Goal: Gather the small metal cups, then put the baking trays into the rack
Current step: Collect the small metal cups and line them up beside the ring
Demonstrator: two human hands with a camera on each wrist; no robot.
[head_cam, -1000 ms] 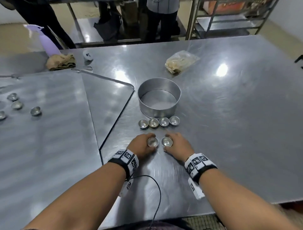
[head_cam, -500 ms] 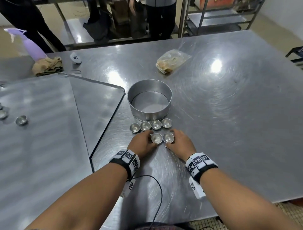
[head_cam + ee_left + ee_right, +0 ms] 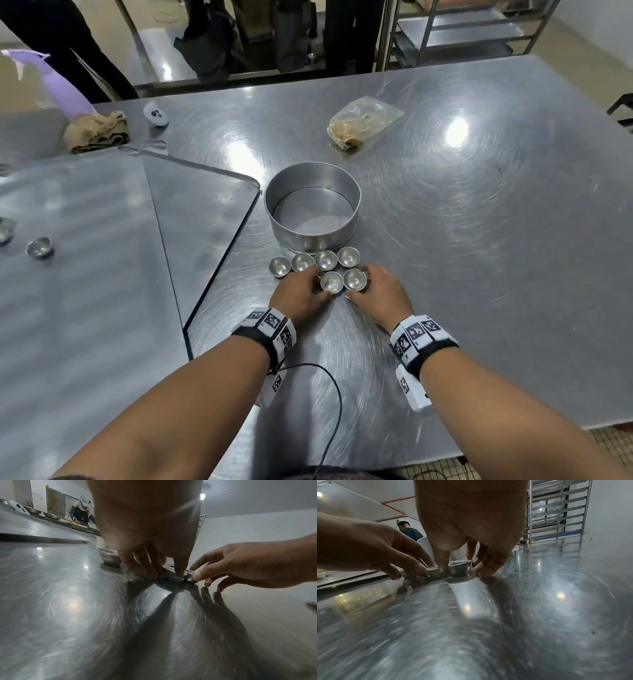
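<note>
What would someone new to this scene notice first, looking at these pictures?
Probably the two hands at the middle of the steel table: the left hand and right hand each pinch a small metal cup, side by side. Just beyond them, four more cups sit in a row against a round cake tin. At far left, a stray cup sits on a large flat baking tray.

small metal cups point(image 3: 331, 281): shiny silver
round tin point(image 3: 312, 205): dull silver-grey
table point(image 3: 479, 222): brushed steel grey, swirl marks all over
spray bottle point(image 3: 63, 87): lilac
cloth point(image 3: 96, 132): tan
wrist bands point(image 3: 416, 337): white with black square codes, black strap
</note>
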